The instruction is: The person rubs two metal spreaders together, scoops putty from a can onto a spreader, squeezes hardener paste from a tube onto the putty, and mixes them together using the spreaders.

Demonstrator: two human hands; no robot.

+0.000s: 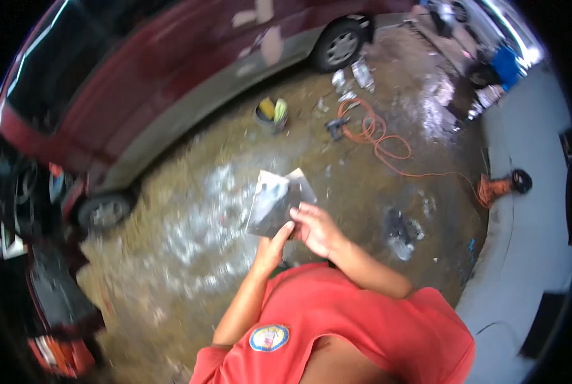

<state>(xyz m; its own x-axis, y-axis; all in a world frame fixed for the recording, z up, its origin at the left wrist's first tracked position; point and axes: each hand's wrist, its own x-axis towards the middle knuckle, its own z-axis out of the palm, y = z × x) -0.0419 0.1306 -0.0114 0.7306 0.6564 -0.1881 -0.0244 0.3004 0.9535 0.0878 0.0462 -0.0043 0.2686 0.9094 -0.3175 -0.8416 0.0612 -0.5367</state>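
In front of my red shirt, both my hands hold thin, dark grey sheets [274,201] that look like sandpaper, with pale upper corners. At least two pieces overlap in a fan. My left hand [274,249] pinches the lower edge, its thumb on top and its other fingers mostly hidden. My right hand [314,229] grips the right side of the sheets, the thumb and fingertips pressed against the dark surface. The sheets are above the floor.
A dark red van [170,96] stands along the left. Beyond my hands are a bucket [271,118] with yellow and green items and a dark tool [336,129] by an orange hose [398,150]. An orange reel [492,190] lies against the pale wall [523,230]. The floor [202,224] has whitish stains.
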